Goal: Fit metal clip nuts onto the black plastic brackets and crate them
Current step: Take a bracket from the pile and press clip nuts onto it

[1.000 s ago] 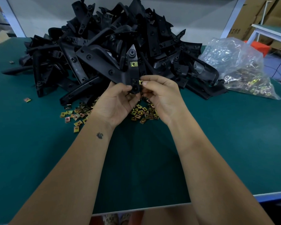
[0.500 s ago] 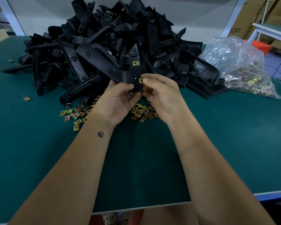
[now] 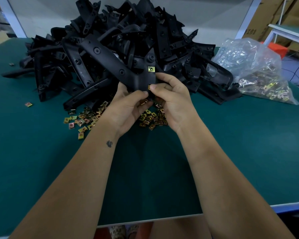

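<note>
- stray clip nut (image 3: 28, 104) alone on the green table (image 3: 248, 152), well left of the held bracket; 1 more tiny nut (image 3: 11, 64) further back left
- loose clip nuts (image 3: 81, 120) scattered on the table just below-left of the held bracket, touching or overlapping each other
- bracket pile (image 3: 110, 40) big black heap behind the held bracket, spreading to both sides of it
- left hand (image 3: 128, 109) fingers closed on the lower end of the held bracket, thumb tip pressed on its front face
- held bracket (image 3: 117, 68) black Y-shaped plastic, lifted above the table in front of the pile, long arm running up-left
- fitted clip nut (image 3: 151, 69) brass colour, sits on the bracket's right arm, above the right hand
- second clip nut (image 3: 149, 87) at the bracket's lower edge, mostly hidden; cannot tell how far it is seated
- right hand (image 3: 173, 100) thumb and curled fingers pinching that second nut against the bracket edge
- more loose nuts (image 3: 153, 119) on the table under the 2 hands, below the held bracket
- clear plastic bag (image 3: 252, 69) of nuts lying on the table well right of the held bracket
</note>
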The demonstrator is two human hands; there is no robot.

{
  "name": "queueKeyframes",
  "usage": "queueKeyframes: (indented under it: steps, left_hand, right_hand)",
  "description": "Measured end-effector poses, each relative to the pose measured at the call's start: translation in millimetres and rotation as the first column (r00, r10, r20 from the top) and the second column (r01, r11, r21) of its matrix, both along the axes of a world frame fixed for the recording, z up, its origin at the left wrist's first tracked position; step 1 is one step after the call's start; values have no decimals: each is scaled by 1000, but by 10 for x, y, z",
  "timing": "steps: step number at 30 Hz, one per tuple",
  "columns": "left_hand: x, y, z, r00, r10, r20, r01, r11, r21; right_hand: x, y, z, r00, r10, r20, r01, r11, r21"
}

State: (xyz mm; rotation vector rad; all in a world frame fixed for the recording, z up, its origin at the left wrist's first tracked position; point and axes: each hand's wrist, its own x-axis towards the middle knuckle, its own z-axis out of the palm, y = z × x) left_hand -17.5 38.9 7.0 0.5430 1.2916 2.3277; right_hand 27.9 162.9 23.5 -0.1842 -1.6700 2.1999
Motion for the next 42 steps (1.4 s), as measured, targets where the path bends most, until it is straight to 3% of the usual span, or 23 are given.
queueKeyframes:
  steps: [9,13,17,22,25,28,31,33,35,39,42]
  left_hand:
    - [18,35,0,999,30,-16,-30,1000,-7]
    - [27,85,-22,996,89,-33,-89,996,1]
    - [40,130,-26,986,166,-9,-166,986,21]
    - [83,112,1,976,210,-56,-211,977,-16]
    - [113,107,26,962,262,-75,-269,959,-93]
    - [108,102,51,935,352,-38,-354,927,-122]
    - [146,174,105,916,401,3,-398,910,-118]
    - [231,320,154,917,396,38,-391,915,-100]
    - [371,532,205,930,361,66,-356,931,-82]
    - [805,1052,286,977,184,108,-177,982,-71]
    - [1175,1427,356,987,-11,163,27,995,-96]
  right_hand:
    - [16,27,25,1000,-23,-17,23,999,35]
    - [20,-60,36,992,-125,-14,125,978,170]
    - [14,-147,7,944,-327,40,291,885,363]
    - [61,-179,-14,926,-375,-39,313,707,634]
    - [101,-160,-20,905,-413,-102,364,627,688]
    - [179,-82,-26,895,-436,-96,371,606,703]
    - [311,35,-21,899,-434,-52,373,699,610]
    - [417,117,10,899,-434,-61,416,801,431]
    - [543,214,61,880,-468,-83,473,843,256]
    - [919,464,141,855,-514,-73,512,858,-48]
    - [1326,772,150,784,-616,-72,593,778,-206]
